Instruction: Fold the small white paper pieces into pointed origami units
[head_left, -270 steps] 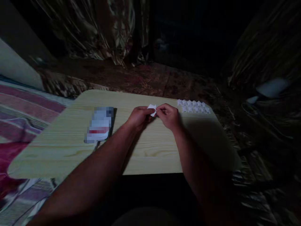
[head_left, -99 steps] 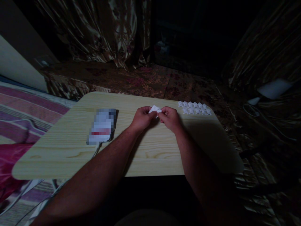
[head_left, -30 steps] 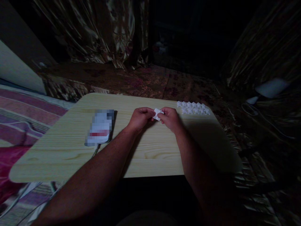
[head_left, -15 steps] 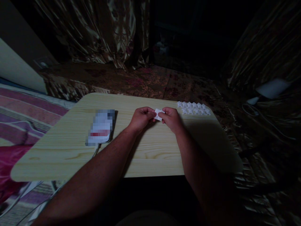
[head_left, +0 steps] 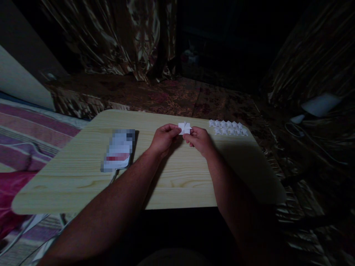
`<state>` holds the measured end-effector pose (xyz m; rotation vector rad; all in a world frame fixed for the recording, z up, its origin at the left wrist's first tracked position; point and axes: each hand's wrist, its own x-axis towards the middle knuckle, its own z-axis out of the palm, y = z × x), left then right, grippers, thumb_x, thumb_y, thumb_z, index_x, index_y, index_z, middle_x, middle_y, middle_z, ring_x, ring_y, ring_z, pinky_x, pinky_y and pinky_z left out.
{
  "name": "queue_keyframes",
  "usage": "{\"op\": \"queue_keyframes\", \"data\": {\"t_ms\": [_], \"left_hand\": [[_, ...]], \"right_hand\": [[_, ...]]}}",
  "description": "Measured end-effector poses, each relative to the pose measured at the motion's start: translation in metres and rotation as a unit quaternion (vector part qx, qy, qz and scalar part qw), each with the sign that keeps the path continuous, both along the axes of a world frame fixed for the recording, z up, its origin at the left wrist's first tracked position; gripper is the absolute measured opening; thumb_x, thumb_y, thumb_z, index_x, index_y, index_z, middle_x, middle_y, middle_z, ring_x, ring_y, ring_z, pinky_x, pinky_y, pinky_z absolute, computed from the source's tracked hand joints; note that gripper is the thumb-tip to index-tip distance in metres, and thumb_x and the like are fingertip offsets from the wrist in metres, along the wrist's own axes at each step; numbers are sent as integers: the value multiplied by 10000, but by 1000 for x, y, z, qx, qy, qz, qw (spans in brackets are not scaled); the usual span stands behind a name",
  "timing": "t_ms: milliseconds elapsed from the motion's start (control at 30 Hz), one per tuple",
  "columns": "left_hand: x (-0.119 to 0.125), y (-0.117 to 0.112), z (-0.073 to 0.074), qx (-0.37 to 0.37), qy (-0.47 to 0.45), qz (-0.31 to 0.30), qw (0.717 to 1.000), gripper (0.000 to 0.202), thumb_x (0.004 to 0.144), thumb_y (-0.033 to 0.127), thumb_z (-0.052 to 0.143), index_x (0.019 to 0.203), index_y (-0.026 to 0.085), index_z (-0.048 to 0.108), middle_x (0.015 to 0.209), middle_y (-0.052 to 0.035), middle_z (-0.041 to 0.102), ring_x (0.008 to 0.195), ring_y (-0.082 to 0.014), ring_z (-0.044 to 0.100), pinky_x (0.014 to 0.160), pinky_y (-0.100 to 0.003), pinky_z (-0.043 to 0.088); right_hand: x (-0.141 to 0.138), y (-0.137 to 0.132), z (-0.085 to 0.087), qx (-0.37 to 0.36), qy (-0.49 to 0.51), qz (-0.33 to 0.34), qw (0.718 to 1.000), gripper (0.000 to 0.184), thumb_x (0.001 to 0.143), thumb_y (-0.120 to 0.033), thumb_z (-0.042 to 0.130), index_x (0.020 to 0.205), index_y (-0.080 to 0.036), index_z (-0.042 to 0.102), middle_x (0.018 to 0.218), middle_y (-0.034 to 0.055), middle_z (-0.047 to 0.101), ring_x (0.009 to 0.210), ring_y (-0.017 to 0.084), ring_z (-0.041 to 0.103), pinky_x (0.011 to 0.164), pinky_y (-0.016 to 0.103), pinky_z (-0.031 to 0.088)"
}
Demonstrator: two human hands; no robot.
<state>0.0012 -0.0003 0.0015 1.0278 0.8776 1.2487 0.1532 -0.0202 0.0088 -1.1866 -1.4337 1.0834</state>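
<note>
A small folded white paper (head_left: 184,128) with crossing creases and flaps is held up over the wooden table (head_left: 177,181). My left hand (head_left: 165,139) pinches its left side between thumb and fingers. On the right edge, my right hand (head_left: 199,139) is closed, its thumb at the paper's lower corner and fingers behind. Beyond my right hand, several small folded white paper pieces (head_left: 224,124) lie in two rows at the table's far right corner.
A blurred-out flat device, likely a phone (head_left: 119,149), lies on the table's left with a cable (head_left: 113,177) running toward me. A striped bedspread (head_left: 19,129) is on the left. A white lamp (head_left: 320,105) stands at the right beyond the table, with dark patterned curtains (head_left: 133,40) behind.
The folded paper has moved slightly up and left and now shows more of its face. My right thumb has slid from its middle to the lower edge.
</note>
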Motion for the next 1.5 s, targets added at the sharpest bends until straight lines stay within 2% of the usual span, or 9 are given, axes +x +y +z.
{"op": "queue_keyframes", "data": {"t_ms": [200,333,500,633,967,1200,1333,1500], "left_hand": [[2,-2,-2,16,13,-33,999,195,640,264,716,685,155,561,588,-1,594,476,-86,484,465,-214,335],[3,-4,0,35,34,-43,998,180,619,229,709,729,153,589,632,4,605,484,-81,474,472,-216,337],[2,-5,4,41,57,-24,997,273,617,273,728,844,148,640,754,-24,659,579,-105,544,525,-220,383],[1,-2,0,57,84,-25,995,268,589,246,738,814,135,643,779,-36,667,629,-121,575,610,-244,438],[4,0,-5,90,96,59,989,291,606,209,699,874,175,592,752,6,609,609,-95,527,567,-206,394],[3,-4,0,92,79,12,992,464,601,134,640,1055,215,583,707,25,569,575,-100,524,541,-211,393],[2,-2,-1,95,88,-15,991,338,603,149,640,939,182,627,699,12,588,552,-98,510,517,-216,377],[1,0,-3,71,75,-4,995,237,586,169,672,817,169,620,665,11,600,526,-101,511,506,-224,378]], "right_hand": [[1,4,-5,17,15,-23,999,122,706,-282,603,702,-168,559,588,-27,592,439,62,464,403,180,352],[2,5,-4,26,26,-39,999,94,697,-255,587,687,-172,544,568,-32,591,426,63,461,401,179,347],[4,6,-7,6,-12,-14,1000,63,658,-215,581,657,-173,535,512,-43,562,415,65,452,398,175,313],[3,7,-10,-2,-24,1,1000,46,644,-196,580,662,-171,546,519,-41,558,455,75,490,429,175,340],[-1,1,-6,10,-2,28,1000,270,654,-326,687,816,-187,522,641,-39,588,508,75,498,449,182,360],[0,4,-9,47,-11,10,999,259,677,-270,648,893,-185,533,664,-37,593,531,87,520,457,188,380],[0,3,-7,57,-16,9,998,219,694,-261,623,883,-188,539,650,-42,583,533,80,513,474,182,387],[1,2,-5,65,-3,30,997,255,673,-266,656,897,-187,564,750,-13,600,625,90,552,509,184,430]]}}
